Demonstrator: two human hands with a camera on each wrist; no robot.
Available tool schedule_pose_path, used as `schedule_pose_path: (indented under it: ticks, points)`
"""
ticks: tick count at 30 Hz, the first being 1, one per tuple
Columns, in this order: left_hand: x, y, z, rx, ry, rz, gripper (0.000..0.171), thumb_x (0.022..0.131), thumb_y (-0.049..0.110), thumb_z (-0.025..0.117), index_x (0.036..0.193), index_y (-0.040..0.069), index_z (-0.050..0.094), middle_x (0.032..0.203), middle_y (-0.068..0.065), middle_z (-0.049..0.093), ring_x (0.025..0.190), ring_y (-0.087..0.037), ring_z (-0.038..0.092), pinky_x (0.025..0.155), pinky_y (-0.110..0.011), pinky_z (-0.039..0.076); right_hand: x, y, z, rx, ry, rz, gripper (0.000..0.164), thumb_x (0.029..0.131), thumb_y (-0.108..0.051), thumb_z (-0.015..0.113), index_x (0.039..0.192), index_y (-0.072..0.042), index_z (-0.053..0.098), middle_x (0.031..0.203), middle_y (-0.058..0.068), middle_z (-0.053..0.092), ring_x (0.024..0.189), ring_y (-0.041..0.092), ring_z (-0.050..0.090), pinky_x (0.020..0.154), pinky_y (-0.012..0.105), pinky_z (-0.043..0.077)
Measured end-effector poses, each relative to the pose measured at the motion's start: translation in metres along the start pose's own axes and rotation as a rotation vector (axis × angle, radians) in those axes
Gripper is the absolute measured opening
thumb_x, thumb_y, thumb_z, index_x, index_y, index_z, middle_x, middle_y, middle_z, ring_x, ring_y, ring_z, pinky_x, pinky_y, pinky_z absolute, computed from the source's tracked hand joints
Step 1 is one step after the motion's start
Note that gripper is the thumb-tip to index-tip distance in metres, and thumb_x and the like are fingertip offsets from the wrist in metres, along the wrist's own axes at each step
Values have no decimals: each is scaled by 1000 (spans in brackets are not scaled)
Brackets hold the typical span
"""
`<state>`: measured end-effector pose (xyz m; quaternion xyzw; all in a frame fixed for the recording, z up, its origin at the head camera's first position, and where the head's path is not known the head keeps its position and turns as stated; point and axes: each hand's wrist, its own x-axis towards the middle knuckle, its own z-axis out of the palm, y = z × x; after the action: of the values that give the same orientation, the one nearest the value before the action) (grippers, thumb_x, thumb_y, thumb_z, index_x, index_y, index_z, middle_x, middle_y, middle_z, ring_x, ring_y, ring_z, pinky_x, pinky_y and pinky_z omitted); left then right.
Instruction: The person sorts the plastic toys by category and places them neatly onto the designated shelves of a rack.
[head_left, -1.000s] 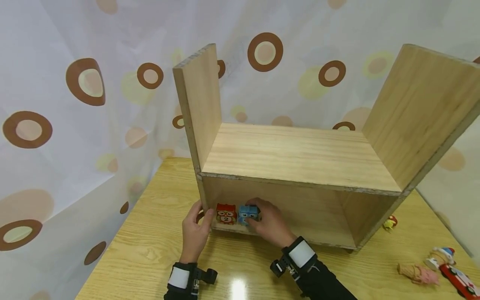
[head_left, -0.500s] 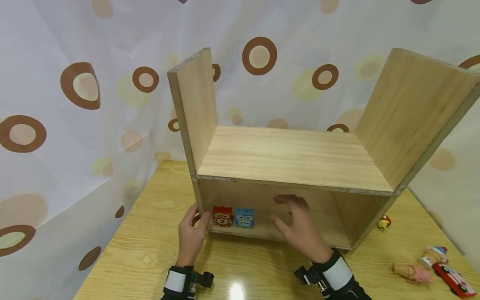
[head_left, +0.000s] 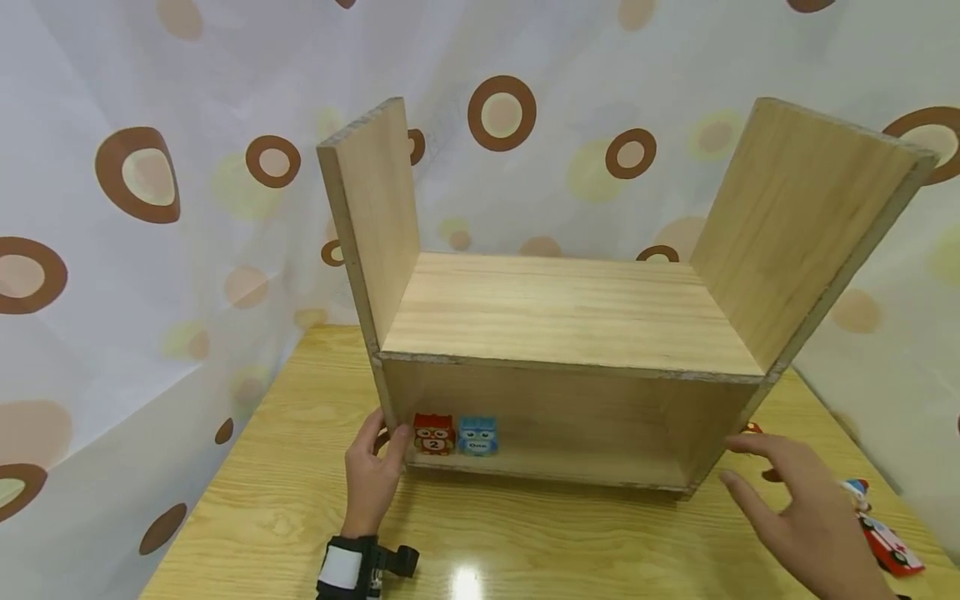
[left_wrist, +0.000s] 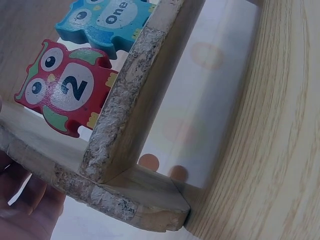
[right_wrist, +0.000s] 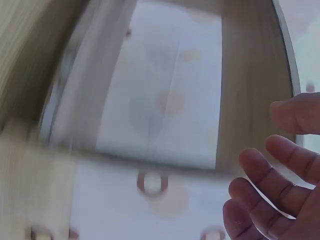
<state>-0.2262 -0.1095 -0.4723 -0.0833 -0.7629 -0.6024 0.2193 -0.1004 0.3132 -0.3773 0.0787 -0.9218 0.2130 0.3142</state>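
Observation:
A wooden two-tier shelf [head_left: 570,310] stands on the table. My left hand [head_left: 371,479] grips the lower part of its left side panel, thumb at the front edge and fingers round the outer side. Inside the lower compartment, at the left end, a red owl block [head_left: 434,434] marked 2 stands beside a blue owl block [head_left: 477,436] marked One. Both blocks [left_wrist: 70,87] show their printed faces in the left wrist view. Past the shelf's lower right corner, my right hand [head_left: 810,512] holds nothing, its thumb and fingers apart. The right wrist view shows that hand's spread fingertips [right_wrist: 252,162].
To the right on the table [head_left: 300,467] lie a red toy ambulance [head_left: 888,543] and a small figure with a blue and red hat [head_left: 857,492], partly behind my right hand. A small red-topped toy [head_left: 752,428] peeks out behind the shelf's right side.
My right hand has let go of the blue owl block and moved right, out of the compartment and past the shelf. The block stays beside the red one. My left hand keeps its place.

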Motion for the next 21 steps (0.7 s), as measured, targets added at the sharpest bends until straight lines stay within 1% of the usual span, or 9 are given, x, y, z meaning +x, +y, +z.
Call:
schedule_pose_path:
  ticks: [1,3,7,8,11,13,15,19,21]
  points:
    - [0,0,-1,4,2,4,38,97,14,64,135,16,61,132,-6,66,115,1,56,97,-18,48,-3,7,-6,-12,-2,32,39,77,-3,80,114,-6,67,108,14,68,101,-17,39,69,4,35]
    - [1,-1,-4,8,6,12,38,97,15,64,135,15,61,131,-7,66,115,0,57,96,-18,49,-9,19,-14,-25,-6,88,35,81,-4,78,114,-4,67,108,17,67,98,-22,34,66,3,34]
    - [1,-3,-6,12,7,-16,38,97,15,64,135,16,61,131,-6,66,115,1,57,98,-21,49,-20,35,-24,-57,-47,159,28,86,-8,74,112,0,67,105,22,67,75,-15,37,57,10,29]
    - [1,-3,-7,15,8,-26,38,97,15,64,135,16,61,132,-6,65,115,2,56,98,-21,49,-22,38,-25,-59,-51,158,27,86,-9,74,111,0,67,103,22,67,73,-17,35,56,11,28]
    - [0,-1,-7,13,17,-63,38,97,13,64,135,16,61,133,-7,65,114,4,55,98,-20,47,-27,46,-26,-66,-55,102,26,83,-9,76,106,2,69,94,21,69,65,-13,37,55,12,27]
    - [0,1,-7,14,24,-78,39,96,11,63,135,13,60,133,-9,65,114,5,55,98,-18,46,-31,51,-25,-55,-37,54,25,80,-9,79,100,2,70,89,21,70,71,-18,40,56,8,30]
    - [-1,2,-7,15,31,-90,39,96,9,63,136,10,60,134,-12,64,114,5,54,98,-17,46,-34,55,-25,-52,-43,42,24,79,-10,80,97,2,71,88,21,71,76,-21,39,56,7,31]
    - [-1,6,-7,23,37,-88,39,96,8,63,135,9,60,134,-11,64,113,5,54,97,-16,46,-44,66,-24,-66,-152,123,26,82,-13,79,101,3,72,96,26,71,80,-24,40,52,14,38]
    - [0,7,-8,22,35,-72,39,96,10,63,135,12,60,134,-8,64,114,5,55,97,-16,46,-47,70,-24,-80,-268,194,31,86,-16,75,108,6,69,102,28,70,79,-13,53,53,23,46]
